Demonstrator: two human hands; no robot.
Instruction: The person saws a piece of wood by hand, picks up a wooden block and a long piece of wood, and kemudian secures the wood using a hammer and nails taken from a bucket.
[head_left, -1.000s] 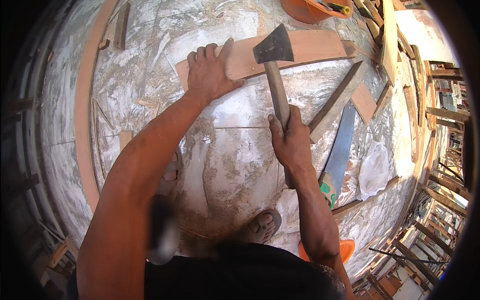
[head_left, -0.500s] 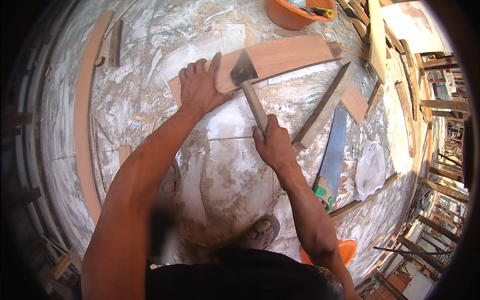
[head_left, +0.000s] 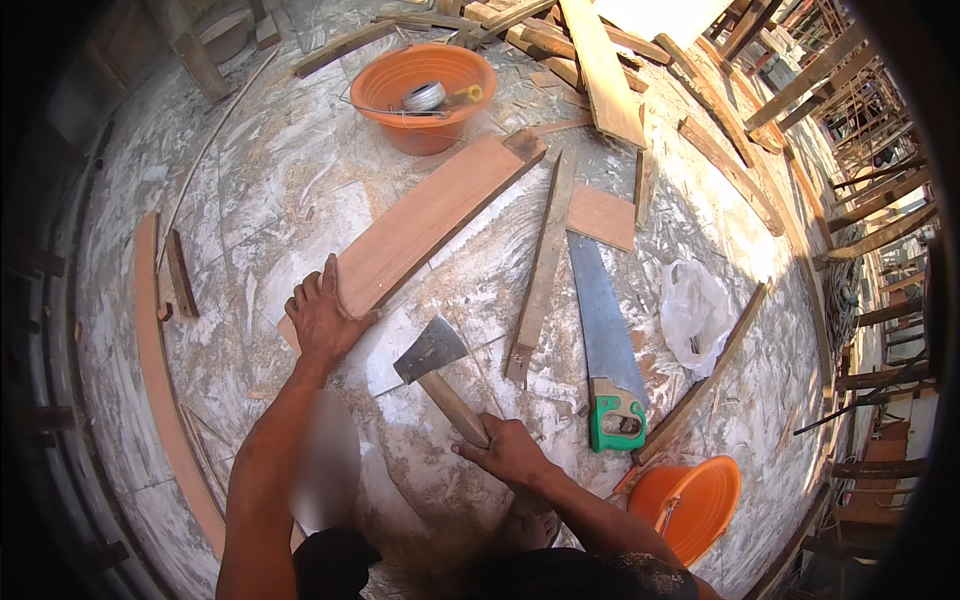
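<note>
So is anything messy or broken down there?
Nothing looks broken. The floor is messy: offcuts of wood lie at all angles, a handsaw lies flat among them, and a crumpled plastic bag sits loose. The left hand presses a long board; the right hand holds a hatchet.

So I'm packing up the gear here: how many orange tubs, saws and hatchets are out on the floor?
Orange tubs: 2, one at the top and one at the lower right.
Handsaws: 1, green-handled.
Hatchets: 1, gripped by the right hand.
Total: 4.
The left hand rests on a plank, not on a tool.
</note>
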